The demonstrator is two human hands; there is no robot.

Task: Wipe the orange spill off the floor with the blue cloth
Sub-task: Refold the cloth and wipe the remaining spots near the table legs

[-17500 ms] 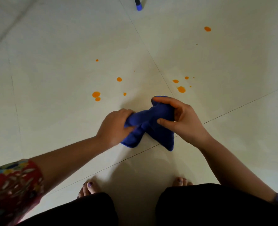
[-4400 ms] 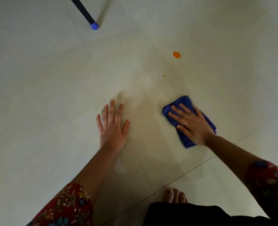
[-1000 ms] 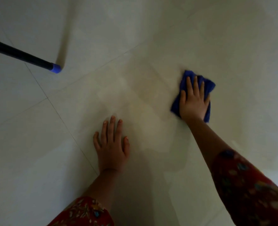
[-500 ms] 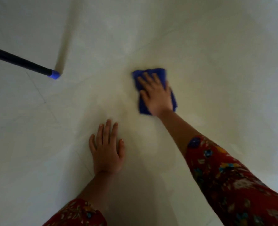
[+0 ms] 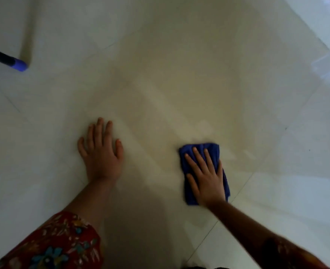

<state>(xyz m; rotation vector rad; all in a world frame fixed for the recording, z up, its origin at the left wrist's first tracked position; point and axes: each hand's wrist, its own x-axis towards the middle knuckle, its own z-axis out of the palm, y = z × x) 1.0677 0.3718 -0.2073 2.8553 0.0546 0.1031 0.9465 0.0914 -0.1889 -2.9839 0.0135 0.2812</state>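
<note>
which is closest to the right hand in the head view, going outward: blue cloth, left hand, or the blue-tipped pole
1. blue cloth: directly under the right hand, pressed flat on the floor.
2. left hand: flat on the tiles, off to the left of the cloth.
3. blue-tipped pole: far upper left, well beyond the left hand.

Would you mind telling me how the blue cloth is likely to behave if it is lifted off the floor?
The blue cloth looks soft and folded, with creases near the fingers of the right hand, so it would probably droop and unfold rather than hold its shape. It seems thin and likely light. Lying flat under the palm on the glossy floor, it probably slides easily when pushed.
</note>
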